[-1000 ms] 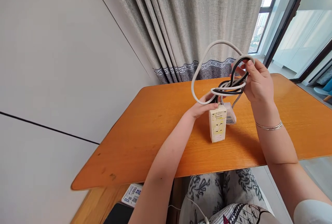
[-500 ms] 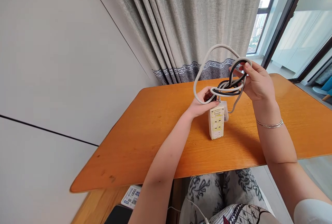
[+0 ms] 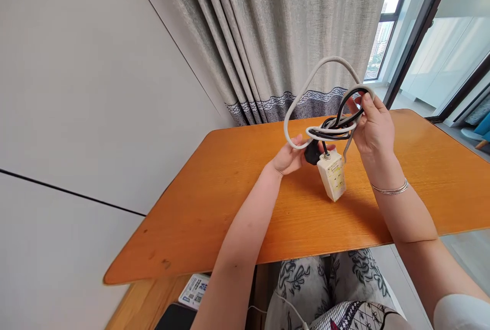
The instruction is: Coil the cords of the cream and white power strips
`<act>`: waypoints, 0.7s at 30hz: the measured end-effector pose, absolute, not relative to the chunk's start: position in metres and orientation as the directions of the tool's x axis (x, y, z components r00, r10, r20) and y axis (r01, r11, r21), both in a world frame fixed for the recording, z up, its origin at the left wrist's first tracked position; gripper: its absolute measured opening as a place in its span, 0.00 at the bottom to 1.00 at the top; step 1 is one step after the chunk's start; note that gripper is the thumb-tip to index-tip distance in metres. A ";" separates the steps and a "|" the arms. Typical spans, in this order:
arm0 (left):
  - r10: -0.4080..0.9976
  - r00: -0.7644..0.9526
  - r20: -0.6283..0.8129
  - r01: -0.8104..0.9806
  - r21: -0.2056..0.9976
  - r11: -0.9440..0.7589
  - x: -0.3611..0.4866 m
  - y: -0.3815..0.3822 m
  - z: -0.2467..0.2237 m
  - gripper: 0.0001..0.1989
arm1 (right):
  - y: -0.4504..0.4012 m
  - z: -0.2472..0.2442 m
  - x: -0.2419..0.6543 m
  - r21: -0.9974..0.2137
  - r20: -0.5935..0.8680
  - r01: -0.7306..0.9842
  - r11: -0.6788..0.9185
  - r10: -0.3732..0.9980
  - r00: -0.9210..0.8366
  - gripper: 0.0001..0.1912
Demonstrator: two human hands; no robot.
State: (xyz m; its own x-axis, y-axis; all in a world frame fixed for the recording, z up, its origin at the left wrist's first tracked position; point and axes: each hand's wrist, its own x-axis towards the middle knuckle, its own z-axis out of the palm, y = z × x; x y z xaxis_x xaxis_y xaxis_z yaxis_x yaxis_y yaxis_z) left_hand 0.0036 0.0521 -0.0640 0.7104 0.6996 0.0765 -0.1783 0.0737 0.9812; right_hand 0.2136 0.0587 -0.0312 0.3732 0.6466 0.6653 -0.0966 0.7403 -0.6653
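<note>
A white power strip (image 3: 333,177) with yellowed sockets hangs tilted at the end of a black cord, low over the table. Gathered above it are tangled loops of a white cable (image 3: 293,110) and a black cable (image 3: 340,108). My right hand (image 3: 375,123) pinches the upper loops between thumb and fingers. Below the tangle, my left hand (image 3: 289,159) curls around a black plug (image 3: 313,153), its fingertips passing behind the plug and the top of the strip. Part of the strip's back is hidden.
The orange wooden table (image 3: 214,207) extends to both sides. A grey curtain (image 3: 298,24) hangs behind its far edge, with a white wall panel (image 3: 76,90) at left. On the floor at lower left are a printed white box (image 3: 194,290) and a dark object (image 3: 176,317).
My left hand has shifted off the strip's top to the black plug, now exposed. The power strip has swung right and tilted. My right hand has moved slightly left, still holding the loops.
</note>
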 end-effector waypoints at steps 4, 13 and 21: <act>0.694 0.703 0.153 -0.265 0.963 0.056 0.021 0.042 -0.067 0.41 | 0.058 -0.033 0.209 -0.679 0.630 -0.138 0.721 0.669 0.396 0.15; 0.651 0.717 0.250 -0.297 0.954 -0.039 0.032 0.038 -0.079 0.45 | 0.051 -0.027 0.212 -0.708 0.627 -0.153 0.690 0.713 0.313 0.14; 0.709 0.668 0.225 -0.271 0.961 -0.050 0.026 0.055 -0.087 0.58 | 0.052 -0.029 0.213 -0.696 0.585 -0.228 0.681 0.722 0.370 0.17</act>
State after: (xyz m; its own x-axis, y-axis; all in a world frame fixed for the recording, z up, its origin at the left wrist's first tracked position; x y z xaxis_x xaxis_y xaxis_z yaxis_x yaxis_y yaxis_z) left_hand 0.0260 0.0552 -0.0872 0.6680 0.7093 0.2251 -0.2709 -0.0499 0.9613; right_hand 0.2125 0.0516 -0.0291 0.3700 0.7218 0.5848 -0.2278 0.6808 -0.6961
